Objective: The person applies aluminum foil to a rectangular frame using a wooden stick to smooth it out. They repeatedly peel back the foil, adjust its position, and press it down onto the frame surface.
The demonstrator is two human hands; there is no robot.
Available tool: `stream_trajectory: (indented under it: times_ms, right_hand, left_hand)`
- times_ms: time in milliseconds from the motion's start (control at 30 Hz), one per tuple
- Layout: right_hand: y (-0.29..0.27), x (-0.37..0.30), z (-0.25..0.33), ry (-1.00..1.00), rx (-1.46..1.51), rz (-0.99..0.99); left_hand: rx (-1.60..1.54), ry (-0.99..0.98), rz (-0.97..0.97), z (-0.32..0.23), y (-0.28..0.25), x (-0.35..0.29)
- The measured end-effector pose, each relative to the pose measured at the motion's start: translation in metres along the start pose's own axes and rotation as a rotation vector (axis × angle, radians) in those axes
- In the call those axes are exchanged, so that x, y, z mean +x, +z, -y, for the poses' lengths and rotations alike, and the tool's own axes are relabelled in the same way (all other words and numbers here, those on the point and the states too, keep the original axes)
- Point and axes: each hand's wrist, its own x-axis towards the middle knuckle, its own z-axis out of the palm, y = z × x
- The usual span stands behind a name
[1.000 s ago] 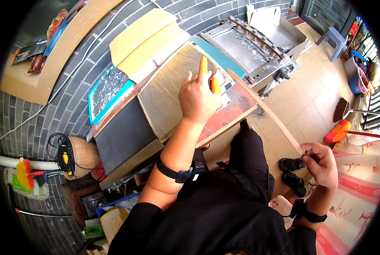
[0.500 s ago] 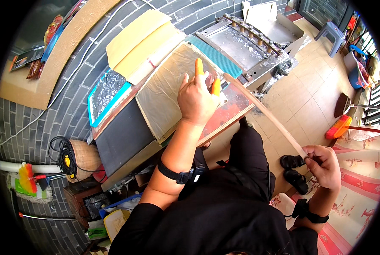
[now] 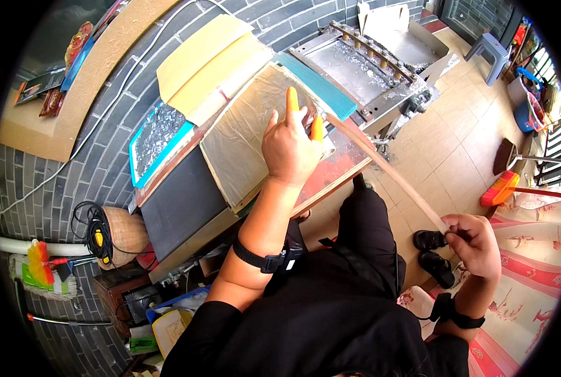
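My left hand (image 3: pixel 290 149) is over a board covered in wrinkled translucent sheeting (image 3: pixel 246 132), palm down, fingers apart. Orange covers sit on its thumb and one outstretched finger. A small dark, shiny patch shows between those two digits, too small to name. On the right, my right hand (image 3: pixel 475 244) pinches the near end of a long, thin, flat wooden strip (image 3: pixel 390 164). The strip slants up and left over the table edge. Its far end is close to my left thumb; whether they touch, I cannot tell.
A blue-rimmed tray of silvery flakes (image 3: pixel 161 138) and yellow paper sheets (image 3: pixel 208 66) lie left of the board. Behind it are a teal ribbed mat (image 3: pixel 318 85) and a metal frame (image 3: pixel 362 66). A black mat (image 3: pixel 183 207) covers the near table end. Sandals (image 3: pixel 436 269) lie on the floor.
My right hand has shifted slightly left, and the strip with it. The strip's far end has come nearer my left thumb. My left hand has hardly moved.
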Motion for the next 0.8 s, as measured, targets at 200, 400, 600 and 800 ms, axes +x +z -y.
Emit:
stream_trajectory:
  times_ms: [200, 400, 600, 800]
  right_hand:
    - [-0.002, 0.004, 0.008, -0.011, 0.000, 0.039]
    - [0.000, 0.011, 0.013, -0.083, -0.016, 0.066]
    - [0.005, 0.017, 0.019, -0.056, 0.022, 0.081]
    - [0.002, 0.017, 0.016, -0.059, 0.003, 0.077]
  left_hand:
    - [-0.052, 0.068, 0.041, 0.000, -0.011, -0.001]
    - [-0.099, 0.072, 0.081, -0.004, -0.018, 0.001]
    - [-0.014, -0.065, 0.074, -0.011, -0.015, 0.011]
    - [0.055, -0.167, 0.026, -0.003, -0.017, 0.014]
